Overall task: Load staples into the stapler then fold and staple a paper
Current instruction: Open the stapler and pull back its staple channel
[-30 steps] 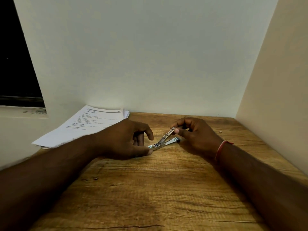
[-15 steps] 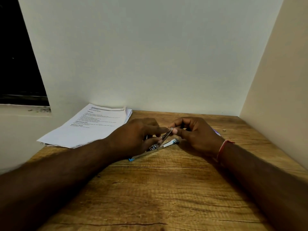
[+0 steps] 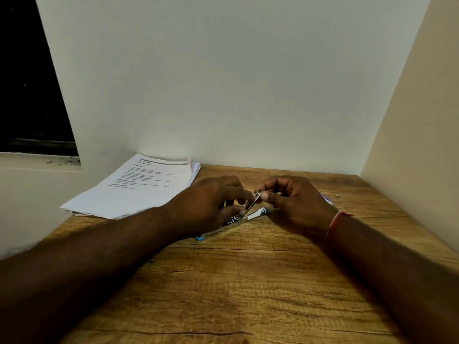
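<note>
Stapler (image 3: 254, 214) lay on the surface (image 3: 248, 281) between the two hands, sprung wide. Its base was flat and its top arm tilted up towards the right hand (image 3: 295, 202).

The right hand was clamped on the tip of the raised arm, thumb and forefinger pinching it. The left hand (image 3: 213, 202) was curled over the stapler's middle, forefinger on the raised arm and thumb lower, near the hinge. We could not tell whether it held a staple strip.

We judged the stapler small, light and rigid metal, slick on its plated faces and sprung at the hinge, so liable to snap shut. It is best held by the arm's edges near the tip, with the base pinned down.

Papers (image 3: 139, 192) sat beyond the left hand, unfolded: thin, limp, easily creased.

Against a second earlier:
- The left hand had closed in from beside the stapler's end, forefinger then lifted clear.
- The base's blue end now showed under the left wrist.
- The right hand's pinch was unchanged.
</note>
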A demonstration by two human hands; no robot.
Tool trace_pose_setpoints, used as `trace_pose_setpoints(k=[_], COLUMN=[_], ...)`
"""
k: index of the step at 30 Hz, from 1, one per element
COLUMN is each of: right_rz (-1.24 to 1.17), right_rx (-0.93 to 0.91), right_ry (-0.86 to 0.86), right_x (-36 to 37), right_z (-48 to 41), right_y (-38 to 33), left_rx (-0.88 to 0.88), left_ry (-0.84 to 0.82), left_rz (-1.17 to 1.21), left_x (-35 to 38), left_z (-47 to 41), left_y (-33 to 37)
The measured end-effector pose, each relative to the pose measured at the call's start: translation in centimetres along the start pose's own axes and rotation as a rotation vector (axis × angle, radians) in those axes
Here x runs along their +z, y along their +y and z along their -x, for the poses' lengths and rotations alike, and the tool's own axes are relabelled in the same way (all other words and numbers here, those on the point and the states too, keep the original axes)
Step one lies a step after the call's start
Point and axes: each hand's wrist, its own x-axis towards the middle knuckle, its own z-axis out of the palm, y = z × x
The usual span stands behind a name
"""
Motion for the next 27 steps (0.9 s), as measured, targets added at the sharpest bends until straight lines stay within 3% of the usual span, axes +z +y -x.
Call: trace_pose_setpoints(k=[20,27], right_rz=[0.003,-0.023], right_rx=[0.014,-0.045], right_ry=[0.030,0.058], right_x=[0.2,0.4], right_z=[0.0,-0.1], right_y=[-0.1,-0.4], left_rx=[0.031,-0.014], left_ry=[0.072,-0.063], left_rz=[0.096,0.140], left_x=[-0.9,-1.4], left_z=[0.5,0.9], left_y=[-0.6,-1.2])
